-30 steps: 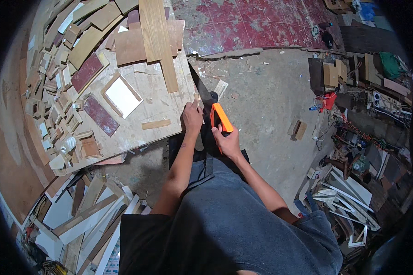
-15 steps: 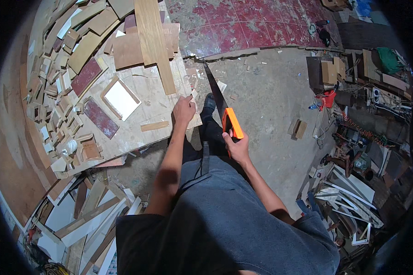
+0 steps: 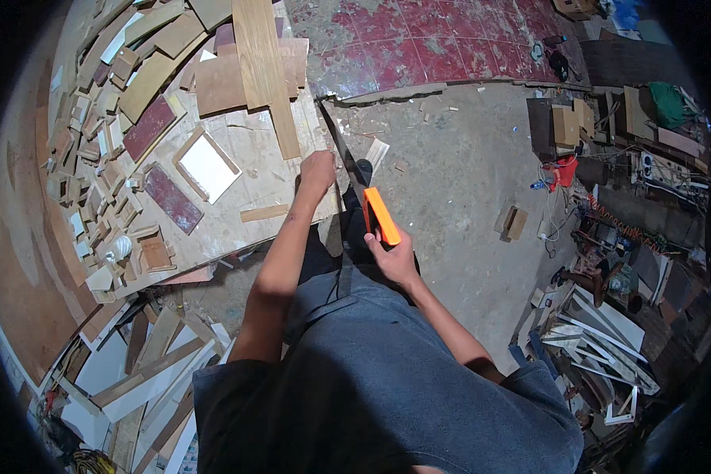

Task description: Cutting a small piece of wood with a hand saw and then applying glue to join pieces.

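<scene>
My right hand (image 3: 395,257) is wrapped round the orange handle of a handsaw (image 3: 382,215). Its long dark blade slants up and to the left, beside the right edge of the worktable (image 3: 245,178). At that same edge my left hand (image 3: 317,174) is closed, its knuckles up. Whatever its fingers hold or press on is hidden beneath them. Just beyond the left hand, a narrow wooden strip (image 3: 285,130) points toward me from under a wider wooden board (image 3: 254,51). Nearer to me on the tabletop lies a short wooden strip (image 3: 265,213).
A white panel with a wooden frame (image 3: 207,166) and a dark red board (image 3: 172,199) lie on the table, with several offcuts heaped at its left. Scrap boards (image 3: 150,371) fill the lower left. Right of the table is concrete floor (image 3: 466,174) with a small wooden block (image 3: 515,223).
My right hand has brought the saw left, so its blade now runs close along the table edge. My left hand has shifted slightly away from me, and its fingers have curled closed.
</scene>
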{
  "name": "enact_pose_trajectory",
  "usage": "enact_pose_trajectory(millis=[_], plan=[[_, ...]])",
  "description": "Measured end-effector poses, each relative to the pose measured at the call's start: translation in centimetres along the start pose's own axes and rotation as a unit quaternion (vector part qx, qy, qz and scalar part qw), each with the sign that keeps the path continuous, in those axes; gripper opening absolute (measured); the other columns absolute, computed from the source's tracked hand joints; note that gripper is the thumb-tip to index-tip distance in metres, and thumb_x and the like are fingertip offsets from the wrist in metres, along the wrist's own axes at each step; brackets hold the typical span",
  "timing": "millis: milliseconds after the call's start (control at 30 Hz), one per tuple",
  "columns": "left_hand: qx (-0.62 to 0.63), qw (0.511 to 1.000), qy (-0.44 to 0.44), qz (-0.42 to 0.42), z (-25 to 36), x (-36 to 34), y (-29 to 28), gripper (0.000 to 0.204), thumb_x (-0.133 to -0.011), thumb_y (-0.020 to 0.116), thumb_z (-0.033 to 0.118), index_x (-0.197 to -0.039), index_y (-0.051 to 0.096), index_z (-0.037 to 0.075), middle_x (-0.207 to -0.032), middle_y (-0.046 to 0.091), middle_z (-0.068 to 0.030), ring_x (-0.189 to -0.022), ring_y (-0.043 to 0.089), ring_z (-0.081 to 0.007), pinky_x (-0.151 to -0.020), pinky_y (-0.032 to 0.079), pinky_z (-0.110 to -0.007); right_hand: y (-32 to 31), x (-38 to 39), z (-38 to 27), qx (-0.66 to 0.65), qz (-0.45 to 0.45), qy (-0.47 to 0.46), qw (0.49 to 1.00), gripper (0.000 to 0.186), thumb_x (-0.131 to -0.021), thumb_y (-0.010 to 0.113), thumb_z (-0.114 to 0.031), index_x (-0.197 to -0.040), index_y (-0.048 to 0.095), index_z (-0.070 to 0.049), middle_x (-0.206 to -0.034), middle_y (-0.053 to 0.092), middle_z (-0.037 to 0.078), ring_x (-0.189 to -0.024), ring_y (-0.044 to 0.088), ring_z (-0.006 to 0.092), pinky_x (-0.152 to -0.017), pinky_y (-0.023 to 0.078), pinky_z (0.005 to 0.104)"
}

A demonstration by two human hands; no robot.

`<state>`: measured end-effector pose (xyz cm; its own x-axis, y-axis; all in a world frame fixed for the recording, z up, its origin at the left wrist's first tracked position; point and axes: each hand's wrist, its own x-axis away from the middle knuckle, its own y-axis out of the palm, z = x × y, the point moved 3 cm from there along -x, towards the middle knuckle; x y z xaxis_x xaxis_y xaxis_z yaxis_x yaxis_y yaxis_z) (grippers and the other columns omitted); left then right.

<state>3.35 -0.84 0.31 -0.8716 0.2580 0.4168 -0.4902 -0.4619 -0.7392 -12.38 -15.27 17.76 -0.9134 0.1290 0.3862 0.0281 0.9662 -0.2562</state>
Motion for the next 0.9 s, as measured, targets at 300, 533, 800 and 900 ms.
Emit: enact_pose_trajectory(millis=[300, 533, 800, 900], plan=[[-0.216, 0.969, 0.12, 0.028, 1.2, 0.5, 0.5, 0.009, -0.079, 0.063, 0.007, -0.079, 0.072, 0.008, -0.083, 0.071, -0.012, -0.093, 0.066, -0.032, -0.097, 0.041, -0.056, 0.8, -0.7, 1.4, 0.047, 0.003, 0.001, 0.999, 0.017, -0.084, 0.067, -0.009, -0.083, 0.054, 0.001, -0.067, 0.051, 0.005, -0.064, 0.049, 0.0139, -0.063, 0.044, 0.03], [-0.233, 0.943, 0.228, 0.073, 0.1, 0.0, 0.2, 0.014, -0.082, 0.059, 0.011, -0.087, 0.072, 0.014, -0.086, 0.066, -0.008, -0.101, 0.058, -0.0272, -0.106, 0.028, -0.062, 1.3, -1.5, 2.1, 0.002, -0.016, 0.068, 0.998, 0.018, -0.084, 0.068, -0.009, -0.081, 0.052, 0.0, -0.068, 0.05, 0.001, -0.064, 0.05, 0.0116, -0.062, 0.043, 0.0297], [-0.128, 0.973, 0.169, 0.094, -0.9, 3.3, -0.3, 0.009, -0.082, 0.066, 0.017, -0.088, 0.072, 0.016, -0.113, 0.053, -0.0068, -0.118, 0.046, -0.0223, -0.104, 0.028, -0.054, -0.1, -2.2, 2.2, -0.151, -0.012, 0.162, 0.975, 0.022, -0.087, 0.067, -0.008, -0.078, 0.047, -0.008, -0.062, 0.049, -0.002, -0.047, 0.046, 0.0065, -0.043, 0.037, 0.0256], [-0.095, 0.975, 0.158, 0.125, -1.6, 3.4, -0.3, 0.01, -0.082, 0.068, 0.021, -0.09, 0.073, 0.017, -0.114, 0.052, -0.0041, -0.119, 0.044, -0.0208, -0.102, 0.027, -0.051, -0.3, -2.7, 1.8, -0.165, -0.02, 0.166, 0.972, 0.022, -0.087, 0.067, -0.007, -0.078, 0.046, -0.008, -0.061, 0.049, -0.002, -0.045, 0.046, 0.0072, -0.041, 0.037, 0.0261]])
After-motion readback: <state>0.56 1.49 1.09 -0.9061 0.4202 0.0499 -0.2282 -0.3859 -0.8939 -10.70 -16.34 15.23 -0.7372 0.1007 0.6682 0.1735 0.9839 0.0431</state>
